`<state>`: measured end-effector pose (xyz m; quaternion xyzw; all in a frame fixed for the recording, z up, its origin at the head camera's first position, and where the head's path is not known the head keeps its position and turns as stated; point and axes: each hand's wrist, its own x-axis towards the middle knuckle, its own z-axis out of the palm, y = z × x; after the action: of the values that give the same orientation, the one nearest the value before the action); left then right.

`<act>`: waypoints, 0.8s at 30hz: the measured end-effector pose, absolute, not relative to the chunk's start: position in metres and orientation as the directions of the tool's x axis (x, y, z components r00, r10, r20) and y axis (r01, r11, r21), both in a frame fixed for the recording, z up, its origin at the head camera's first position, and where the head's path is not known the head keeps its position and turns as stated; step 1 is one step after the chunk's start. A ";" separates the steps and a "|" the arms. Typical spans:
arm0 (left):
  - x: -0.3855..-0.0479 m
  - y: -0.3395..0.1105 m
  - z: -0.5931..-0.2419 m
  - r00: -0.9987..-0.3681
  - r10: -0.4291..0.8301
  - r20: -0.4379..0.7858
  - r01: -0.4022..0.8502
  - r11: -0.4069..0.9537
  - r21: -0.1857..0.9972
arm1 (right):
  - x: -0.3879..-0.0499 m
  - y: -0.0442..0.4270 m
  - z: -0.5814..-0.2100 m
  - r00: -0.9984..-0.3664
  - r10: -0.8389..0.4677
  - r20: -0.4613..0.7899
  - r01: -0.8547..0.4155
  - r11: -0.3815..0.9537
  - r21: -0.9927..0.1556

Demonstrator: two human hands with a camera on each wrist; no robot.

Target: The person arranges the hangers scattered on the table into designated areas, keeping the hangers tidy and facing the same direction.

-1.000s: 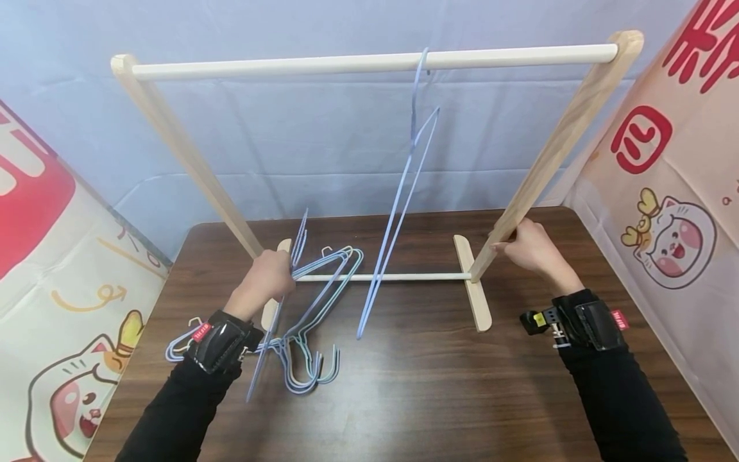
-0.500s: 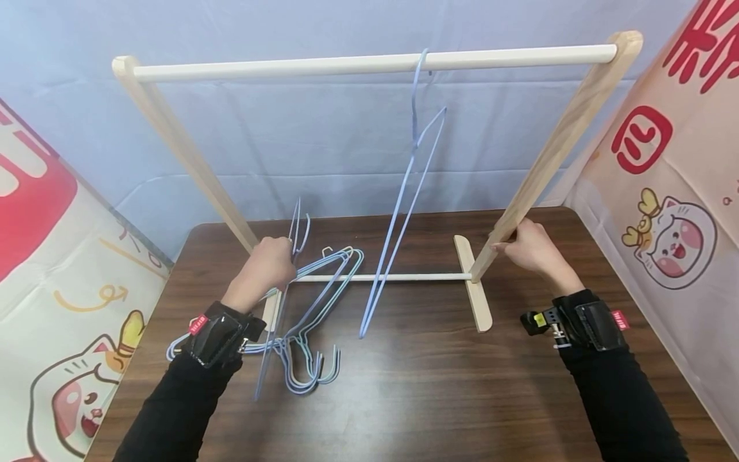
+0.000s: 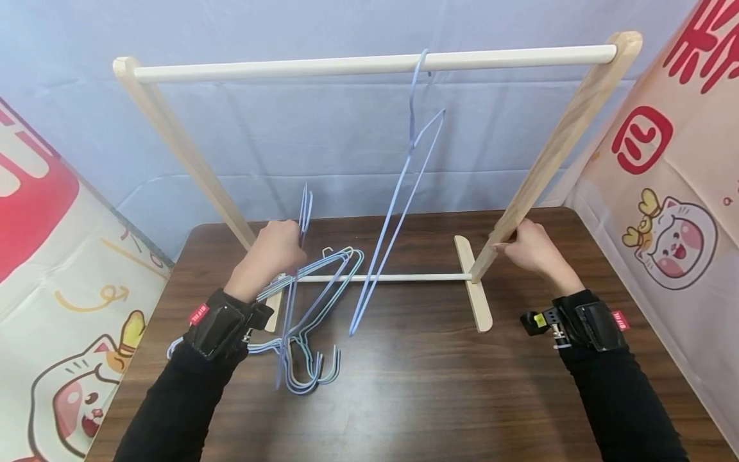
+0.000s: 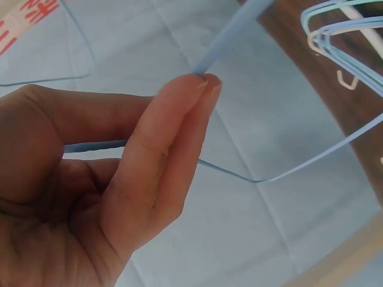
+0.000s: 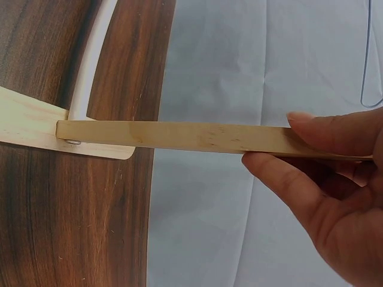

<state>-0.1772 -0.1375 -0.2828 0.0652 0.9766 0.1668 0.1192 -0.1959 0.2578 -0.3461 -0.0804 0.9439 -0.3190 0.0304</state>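
Note:
A clothes rack of pale wood stands on the table, its top rail [image 3: 277, 68] running across the head view. My left hand [image 3: 274, 250] pinches a thin blue hanger [image 3: 306, 208] near the rack's left upright [image 3: 181, 144], above the tabletop. In the left wrist view the fingers [image 4: 158, 131] are bent round the blue hanger wire [image 4: 230, 36]. My right hand [image 3: 531, 247] grips the right upright [image 3: 557, 147] low down, thumb and fingers on either side of the wood. One blue hanger [image 3: 412, 119] hangs by its hook from the rail, right of its middle.
Several blue and greenish hangers [image 3: 300, 388] lie in a tangled pile on the brown table [image 3: 404, 398], below the left hand. The rack's lower bar [image 3: 427, 277] joins its two feet. Cloth backdrops [image 3: 323, 141] enclose the table's back and sides.
My left hand has risen and moved slightly right with its hanger, which has turned. The hanging hanger has swayed a little. My right hand stays on the upright.

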 end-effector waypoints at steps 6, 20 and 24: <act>-0.178 -0.129 -0.272 -0.961 0.181 -0.211 0.104 0.938 0.331 | -0.196 0.258 -0.346 -0.985 -0.174 0.000 -0.139 0.784 -0.605; -0.177 -0.112 -0.246 -0.967 0.226 -0.116 0.178 0.929 0.323 | -0.195 0.259 -0.346 -0.984 -0.178 -0.003 -0.139 0.778 -0.613; -0.176 -0.105 -0.238 -0.968 0.231 -0.103 0.188 0.929 0.318 | -0.195 0.259 -0.346 -0.984 -0.178 -0.010 -0.134 0.778 -0.613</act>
<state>-0.1756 -0.1046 -0.2384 0.1068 0.9797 0.1550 0.0693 -0.1953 0.2587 -0.3458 -0.0827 0.9424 -0.3225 0.0335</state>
